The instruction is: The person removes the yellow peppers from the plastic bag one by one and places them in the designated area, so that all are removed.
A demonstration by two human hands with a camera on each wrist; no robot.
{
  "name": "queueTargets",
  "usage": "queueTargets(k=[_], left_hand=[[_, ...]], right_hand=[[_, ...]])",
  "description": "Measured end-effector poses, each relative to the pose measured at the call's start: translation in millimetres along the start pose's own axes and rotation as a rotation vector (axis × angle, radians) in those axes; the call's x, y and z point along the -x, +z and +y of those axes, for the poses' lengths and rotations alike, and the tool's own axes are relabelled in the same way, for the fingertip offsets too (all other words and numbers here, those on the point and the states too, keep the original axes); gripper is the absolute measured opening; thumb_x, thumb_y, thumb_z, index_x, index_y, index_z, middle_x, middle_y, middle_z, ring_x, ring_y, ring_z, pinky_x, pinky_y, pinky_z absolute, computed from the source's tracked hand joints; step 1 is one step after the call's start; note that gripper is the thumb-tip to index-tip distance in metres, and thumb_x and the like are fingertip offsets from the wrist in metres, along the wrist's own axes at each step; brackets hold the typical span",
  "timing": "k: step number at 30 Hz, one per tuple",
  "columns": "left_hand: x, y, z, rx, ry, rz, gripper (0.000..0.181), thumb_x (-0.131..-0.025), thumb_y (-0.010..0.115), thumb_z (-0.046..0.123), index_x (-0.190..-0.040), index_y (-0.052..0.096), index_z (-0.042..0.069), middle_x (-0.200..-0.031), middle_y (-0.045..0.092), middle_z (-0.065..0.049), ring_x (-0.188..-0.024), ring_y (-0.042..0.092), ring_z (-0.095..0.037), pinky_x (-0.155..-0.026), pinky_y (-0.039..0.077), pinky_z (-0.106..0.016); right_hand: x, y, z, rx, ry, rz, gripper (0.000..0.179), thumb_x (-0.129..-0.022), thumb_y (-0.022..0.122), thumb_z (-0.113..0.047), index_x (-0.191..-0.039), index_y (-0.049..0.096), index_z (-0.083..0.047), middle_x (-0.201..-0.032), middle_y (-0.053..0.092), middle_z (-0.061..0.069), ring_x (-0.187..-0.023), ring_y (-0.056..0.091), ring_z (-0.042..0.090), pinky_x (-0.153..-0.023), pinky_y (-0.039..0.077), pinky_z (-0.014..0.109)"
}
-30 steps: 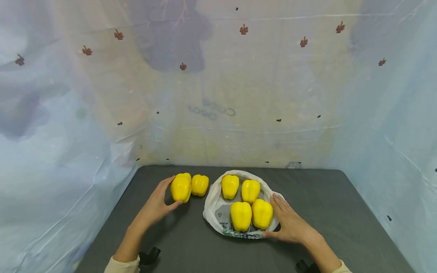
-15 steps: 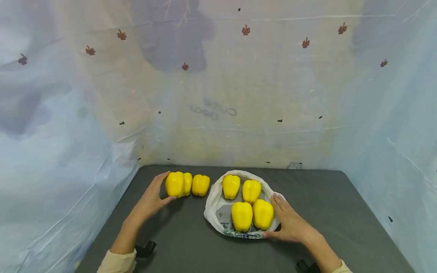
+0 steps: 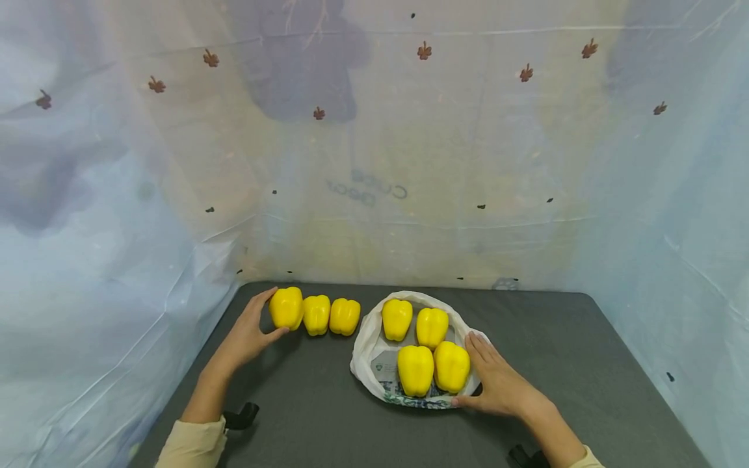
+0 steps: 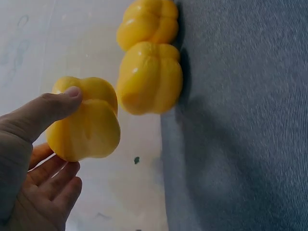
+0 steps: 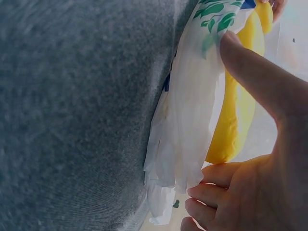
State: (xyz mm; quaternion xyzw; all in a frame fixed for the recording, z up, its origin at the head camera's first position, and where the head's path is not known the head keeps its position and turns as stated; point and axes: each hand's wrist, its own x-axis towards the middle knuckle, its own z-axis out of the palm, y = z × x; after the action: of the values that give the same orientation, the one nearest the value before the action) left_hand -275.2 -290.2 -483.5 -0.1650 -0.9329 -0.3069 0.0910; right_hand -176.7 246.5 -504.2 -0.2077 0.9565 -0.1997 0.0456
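Observation:
My left hand holds a yellow bell pepper between thumb and fingers, left of two more peppers. In the left wrist view, the thumb lies across the front of the held pepper, with fingers beneath and behind it. The middle pepper and the right one stand in a row on the table. A white plastic bag, its rim rolled wide, contains several yellow peppers. At its right side, my right hand rests with extended fingers and thumb spread, touching the rim.
A dark grey table lies under everything. Pale printed sheeting hangs behind it and along both sides. Black wrist mounts show beneath the forearms. Green leaf print marks the bag's front.
My left hand has carried its pepper leftward and slightly back, from in front of the middle pepper to the row's left end. The right hand and bag stay put.

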Motion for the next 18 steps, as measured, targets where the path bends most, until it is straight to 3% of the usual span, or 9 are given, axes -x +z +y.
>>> queueTargets(k=[18], left_hand=[[-4.5, 1.4, -30.8, 0.109, -0.096, -0.073, 0.097, -0.097, 0.085, 0.024, -0.169, 0.024, 0.001, -0.166, 0.027, -0.032, -0.151, 0.032, -0.055, -0.12, 0.031, -0.074]], right_hand=[[-1.4, -1.1, 0.3, -0.015, 0.009, -0.014, 0.131, -0.084, 0.083, -0.068, -0.167, 0.019, 0.011, -0.175, 0.014, 0.031, -0.162, 0.014, 0.05, -0.129, 0.018, 0.067]])
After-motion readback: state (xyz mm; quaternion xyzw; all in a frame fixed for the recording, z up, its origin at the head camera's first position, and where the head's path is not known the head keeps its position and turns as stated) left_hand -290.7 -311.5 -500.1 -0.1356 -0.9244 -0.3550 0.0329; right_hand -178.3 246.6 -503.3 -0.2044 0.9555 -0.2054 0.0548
